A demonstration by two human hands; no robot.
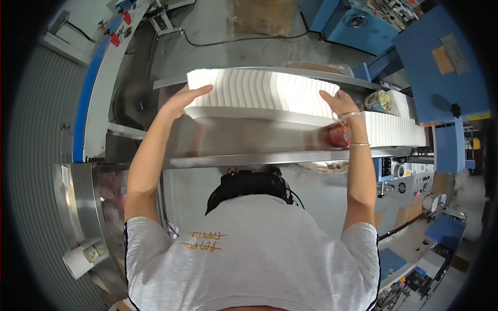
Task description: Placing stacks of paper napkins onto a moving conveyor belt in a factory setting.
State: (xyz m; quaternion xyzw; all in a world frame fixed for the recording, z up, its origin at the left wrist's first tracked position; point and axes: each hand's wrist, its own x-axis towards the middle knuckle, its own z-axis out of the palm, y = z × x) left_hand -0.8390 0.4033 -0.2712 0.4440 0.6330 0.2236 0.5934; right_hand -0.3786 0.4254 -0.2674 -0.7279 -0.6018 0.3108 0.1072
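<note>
A long row of white, sheet-like pieces, packed face to face like folded paper, spans the space between my two hands. My left hand presses its left end, thumb over the top edge. At the opposite end my right hand squeezes inward, thumb on top; its other fingers are mostly hidden. The row is above a shiny steel trough; whether it touches the metal I cannot tell. Just below my right wrist, a red cylindrical object sits in the trough, partly covered by my forearm.
Another white row lies at the trough's right end, beside a blue machine. A roll-shaped object with a patterned wrapper is behind it. To the left runs a blue-edged machine bench. A dark cable crosses the floor beyond.
</note>
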